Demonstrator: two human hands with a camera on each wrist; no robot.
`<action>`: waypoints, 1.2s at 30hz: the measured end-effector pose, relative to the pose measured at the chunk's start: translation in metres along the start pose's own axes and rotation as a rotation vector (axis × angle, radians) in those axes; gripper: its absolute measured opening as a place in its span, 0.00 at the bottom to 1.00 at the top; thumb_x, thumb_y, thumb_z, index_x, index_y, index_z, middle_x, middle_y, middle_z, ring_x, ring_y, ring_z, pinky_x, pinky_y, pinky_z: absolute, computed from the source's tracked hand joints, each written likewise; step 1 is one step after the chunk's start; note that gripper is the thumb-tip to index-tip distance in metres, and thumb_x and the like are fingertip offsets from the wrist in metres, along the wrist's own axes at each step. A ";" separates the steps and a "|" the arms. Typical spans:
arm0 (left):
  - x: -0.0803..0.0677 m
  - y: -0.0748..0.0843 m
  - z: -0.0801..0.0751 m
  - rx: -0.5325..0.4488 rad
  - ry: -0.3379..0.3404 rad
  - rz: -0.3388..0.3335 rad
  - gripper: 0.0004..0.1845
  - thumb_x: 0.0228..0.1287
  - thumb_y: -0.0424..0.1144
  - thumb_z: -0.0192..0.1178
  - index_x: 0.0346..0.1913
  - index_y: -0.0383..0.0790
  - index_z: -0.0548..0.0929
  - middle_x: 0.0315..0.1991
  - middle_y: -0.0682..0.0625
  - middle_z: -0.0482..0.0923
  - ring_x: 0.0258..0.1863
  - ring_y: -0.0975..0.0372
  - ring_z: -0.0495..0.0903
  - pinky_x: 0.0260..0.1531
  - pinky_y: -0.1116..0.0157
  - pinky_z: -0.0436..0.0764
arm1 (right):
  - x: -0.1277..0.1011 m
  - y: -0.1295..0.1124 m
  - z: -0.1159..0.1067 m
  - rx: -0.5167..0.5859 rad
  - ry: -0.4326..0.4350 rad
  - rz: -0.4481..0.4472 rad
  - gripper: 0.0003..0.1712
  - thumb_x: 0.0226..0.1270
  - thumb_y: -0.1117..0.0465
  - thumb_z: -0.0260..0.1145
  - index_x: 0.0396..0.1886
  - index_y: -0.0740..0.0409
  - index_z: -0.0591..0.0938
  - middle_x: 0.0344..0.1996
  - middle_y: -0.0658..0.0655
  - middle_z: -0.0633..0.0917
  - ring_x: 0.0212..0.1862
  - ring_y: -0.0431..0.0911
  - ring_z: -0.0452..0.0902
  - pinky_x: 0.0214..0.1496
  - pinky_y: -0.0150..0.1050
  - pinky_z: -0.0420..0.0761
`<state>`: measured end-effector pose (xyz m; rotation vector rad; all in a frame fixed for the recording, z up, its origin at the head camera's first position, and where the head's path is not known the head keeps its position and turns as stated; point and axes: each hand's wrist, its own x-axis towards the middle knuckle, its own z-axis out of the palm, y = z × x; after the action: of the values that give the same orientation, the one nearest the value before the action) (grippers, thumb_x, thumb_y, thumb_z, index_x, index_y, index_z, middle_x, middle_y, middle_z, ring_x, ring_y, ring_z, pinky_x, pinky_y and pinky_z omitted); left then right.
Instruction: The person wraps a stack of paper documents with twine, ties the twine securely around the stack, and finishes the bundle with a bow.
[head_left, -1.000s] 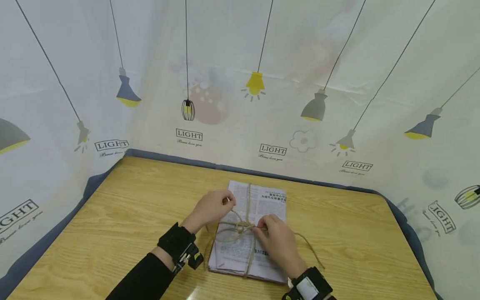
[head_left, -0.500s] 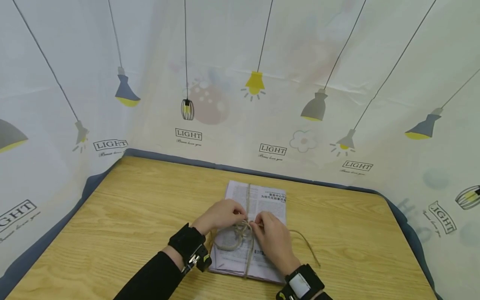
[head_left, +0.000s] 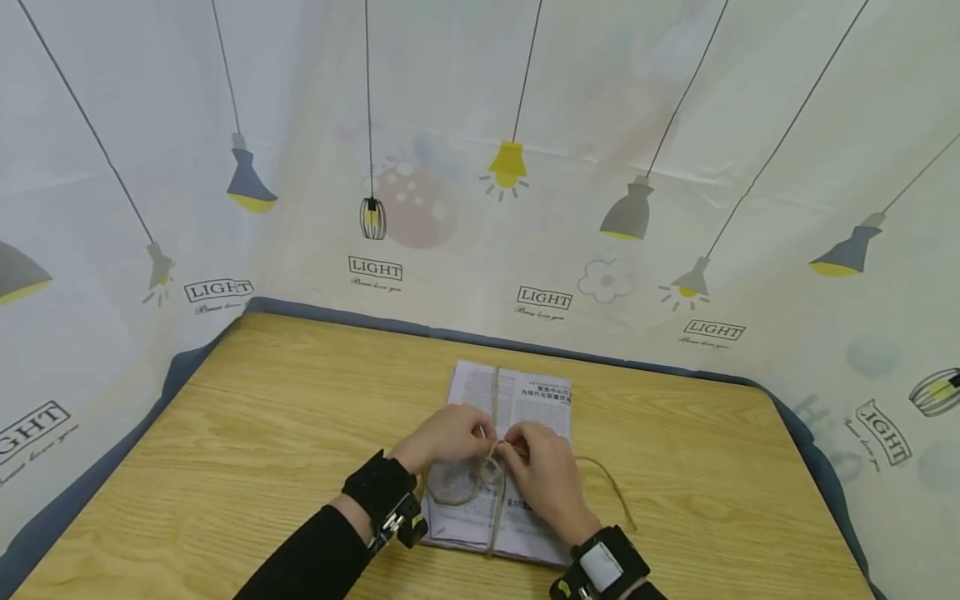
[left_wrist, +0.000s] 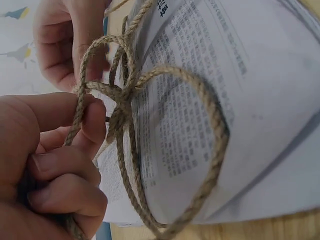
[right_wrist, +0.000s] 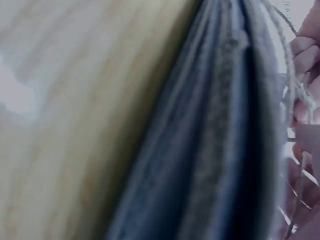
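1. Pinched between the curled fingers and thumb of the left hand [head_left: 448,435] is a strand of the jute twine [head_left: 495,392]; the left wrist view shows it running up between thumb and forefinger (the lower fingers are folded tight into the palm).
2. Fingers of the right hand [head_left: 545,471] curl in the same way and hold the twine at the knot [head_left: 496,450], just beside the left fingertips, so the two hands nearly touch over the middle of the bundle.
3. Twine runs lengthwise over the stack of newspapers [head_left: 536,398] and crosses at the knot; one big loop [left_wrist: 210,150] lies flat on the printed page near the left hand.
4. One loose end [head_left: 611,487] trails off the right of the stack onto the wooden table [head_left: 262,417], curving back toward the right wrist.
5. Newspapers lie flat at the middle of the table, a little nearer the person than the far edge.
6. Each wrist wears a black band [head_left: 378,492] with a small camera.
7. Behind the table hangs a pale curtain [head_left: 675,125] printed with hanging lamps and the word LIGHT.
8. From the right wrist, the view is blurred and shows mostly the edge of the stack and the table.
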<state>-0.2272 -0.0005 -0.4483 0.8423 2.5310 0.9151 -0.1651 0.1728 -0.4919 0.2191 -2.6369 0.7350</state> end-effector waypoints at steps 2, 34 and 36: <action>0.000 0.000 0.000 -0.018 0.005 -0.004 0.08 0.64 0.36 0.59 0.28 0.45 0.84 0.23 0.55 0.76 0.21 0.65 0.69 0.23 0.69 0.66 | 0.000 -0.002 -0.003 0.015 0.045 -0.038 0.07 0.61 0.55 0.72 0.34 0.48 0.81 0.30 0.47 0.80 0.33 0.39 0.74 0.40 0.38 0.69; -0.009 -0.006 0.000 -0.063 0.090 -0.105 0.04 0.64 0.38 0.55 0.31 0.45 0.78 0.27 0.54 0.74 0.26 0.63 0.71 0.26 0.68 0.68 | 0.003 0.011 -0.052 0.544 -0.531 0.146 0.15 0.76 0.56 0.54 0.38 0.62 0.81 0.22 0.55 0.78 0.22 0.40 0.73 0.27 0.35 0.76; -0.012 -0.005 0.002 -0.021 0.102 -0.088 0.05 0.67 0.38 0.53 0.33 0.45 0.76 0.26 0.54 0.73 0.24 0.63 0.70 0.25 0.67 0.68 | 0.004 0.013 -0.054 0.588 -0.559 0.179 0.12 0.76 0.60 0.53 0.46 0.64 0.79 0.26 0.58 0.80 0.24 0.41 0.74 0.29 0.36 0.78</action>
<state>-0.2194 -0.0102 -0.4525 0.6887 2.6169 0.9780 -0.1541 0.2124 -0.4543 0.3989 -2.8864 1.7209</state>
